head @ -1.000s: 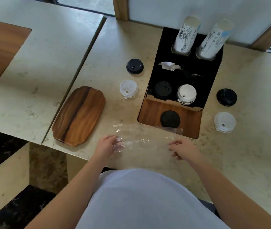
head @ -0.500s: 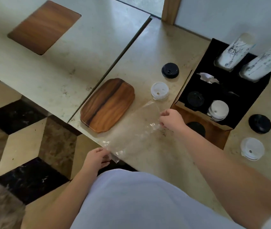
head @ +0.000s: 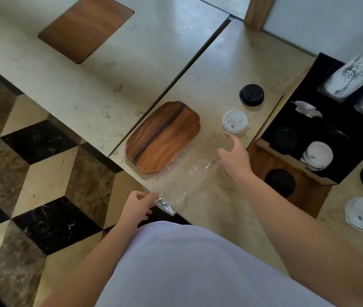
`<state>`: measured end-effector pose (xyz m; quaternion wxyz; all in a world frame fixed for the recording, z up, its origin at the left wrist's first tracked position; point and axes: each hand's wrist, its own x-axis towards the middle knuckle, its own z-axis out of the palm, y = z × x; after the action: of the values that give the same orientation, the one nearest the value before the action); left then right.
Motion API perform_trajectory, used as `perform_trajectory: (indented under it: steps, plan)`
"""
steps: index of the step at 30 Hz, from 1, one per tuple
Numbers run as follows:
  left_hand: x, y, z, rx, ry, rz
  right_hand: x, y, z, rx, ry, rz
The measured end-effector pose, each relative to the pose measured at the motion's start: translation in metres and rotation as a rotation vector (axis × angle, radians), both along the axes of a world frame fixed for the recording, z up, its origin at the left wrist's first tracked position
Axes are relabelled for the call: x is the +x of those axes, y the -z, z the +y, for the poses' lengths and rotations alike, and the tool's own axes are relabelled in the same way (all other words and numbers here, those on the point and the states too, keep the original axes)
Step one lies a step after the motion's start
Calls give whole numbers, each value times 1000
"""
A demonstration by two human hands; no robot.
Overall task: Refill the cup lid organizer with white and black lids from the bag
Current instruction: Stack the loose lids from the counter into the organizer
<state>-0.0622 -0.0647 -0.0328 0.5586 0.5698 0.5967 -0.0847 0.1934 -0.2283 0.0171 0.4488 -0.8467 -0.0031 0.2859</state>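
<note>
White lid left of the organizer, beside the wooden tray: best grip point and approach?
Probably the rim. The white lid lies flat, sip hole up, alone on the counter, so pinch across opposite rim edges from above. The right hand is open just short of its near edge; fingers already point at it. The black lid behind leaves room.

Organizer interior black; lids white, black. Tray brown, dark-streaked. Floor black-tan-brown cube pattern.
</note>
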Motion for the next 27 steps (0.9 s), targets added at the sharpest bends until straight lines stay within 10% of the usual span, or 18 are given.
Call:
perform_trajectory:
  steps: [4, 9, 18, 27]
  plan:
    - [22, -35, -2, 598, 129, -128, -20, 8, -39, -89, 163, -18]
    - [86, -59, -40, 786, 569, -397, -56, 26, -108, -125, 301, 94]
    - [182, -32, -167, 236, 918, -379, -55, 37, -200, -146, 524, 161]
    - [240, -28, -223, -142, 367, -209, 7, 36, -227, 49, 531, 336]
